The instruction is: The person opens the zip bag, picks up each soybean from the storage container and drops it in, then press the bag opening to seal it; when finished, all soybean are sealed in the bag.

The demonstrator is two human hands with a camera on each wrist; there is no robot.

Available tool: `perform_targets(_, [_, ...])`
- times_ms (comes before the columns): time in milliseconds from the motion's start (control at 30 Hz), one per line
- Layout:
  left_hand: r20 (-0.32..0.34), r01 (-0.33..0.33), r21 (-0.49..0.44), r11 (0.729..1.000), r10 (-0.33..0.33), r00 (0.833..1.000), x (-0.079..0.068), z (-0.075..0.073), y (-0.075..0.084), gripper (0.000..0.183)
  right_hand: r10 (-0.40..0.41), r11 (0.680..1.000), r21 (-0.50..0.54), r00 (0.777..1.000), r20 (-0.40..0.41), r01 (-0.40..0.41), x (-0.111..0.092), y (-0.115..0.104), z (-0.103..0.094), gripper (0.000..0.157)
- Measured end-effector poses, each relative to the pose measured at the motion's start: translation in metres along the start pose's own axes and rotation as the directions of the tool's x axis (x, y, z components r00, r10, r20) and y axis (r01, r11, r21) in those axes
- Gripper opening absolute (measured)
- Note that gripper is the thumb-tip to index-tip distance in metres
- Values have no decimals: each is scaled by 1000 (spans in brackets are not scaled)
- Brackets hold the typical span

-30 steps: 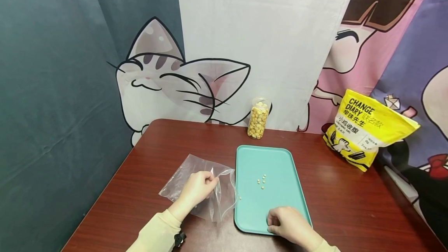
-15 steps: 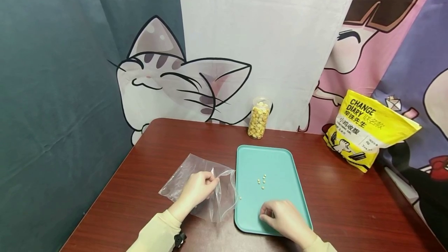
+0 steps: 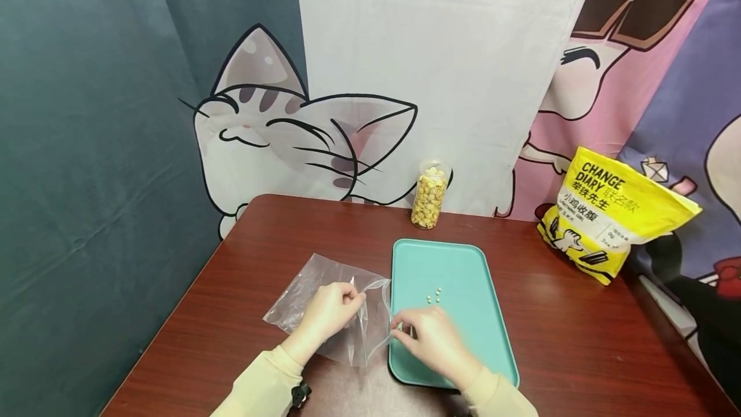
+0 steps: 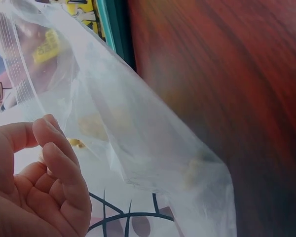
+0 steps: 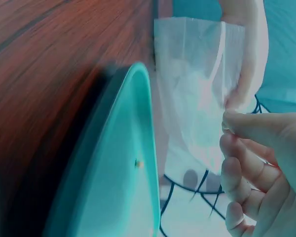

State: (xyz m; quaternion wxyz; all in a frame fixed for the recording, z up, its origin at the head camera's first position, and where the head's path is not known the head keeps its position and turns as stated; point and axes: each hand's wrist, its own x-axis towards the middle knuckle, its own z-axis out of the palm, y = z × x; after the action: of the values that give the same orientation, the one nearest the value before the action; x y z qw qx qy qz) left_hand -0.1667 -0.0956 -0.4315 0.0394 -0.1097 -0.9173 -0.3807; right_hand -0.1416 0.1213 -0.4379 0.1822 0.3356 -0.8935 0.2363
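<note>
My left hand (image 3: 336, 304) pinches the upper layer of a clear zip bag (image 3: 295, 291) lying on the table, close to its mouth. The bag's zip edge (image 4: 23, 64) shows in the left wrist view. The bag's mouth meets the left rim of a turquoise tray (image 3: 483, 285). Above that rim hovers my right hand (image 3: 434, 340), thumb and forefinger together at the mouth. A tiny pale bead-like piece (image 5: 225, 129) appears between those fingertips. Several small pale-yellow round pieces (image 3: 438, 295) lie on the tray; another one (image 5: 139, 164) shows in the right wrist view.
A clear jar (image 3: 428, 201) of yellow popcorn-like pieces stands at the table's back edge. To the right a yellow snack bag (image 3: 608, 217) stands upright. The brown table (image 3: 260, 237) backs onto printed cloth hangings (image 3: 457, 50).
My right hand has moved left and up across the tray to the bag's mouth. One small piece on the tray no longer shows. My left hand keeps its pinch on the bag.
</note>
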Motion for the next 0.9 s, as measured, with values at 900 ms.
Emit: perform_targets(900, [-5,-6,12,1000,6,1000,0,0,0,32,43,988,151,997,-65,-33,-5,13,-6,16])
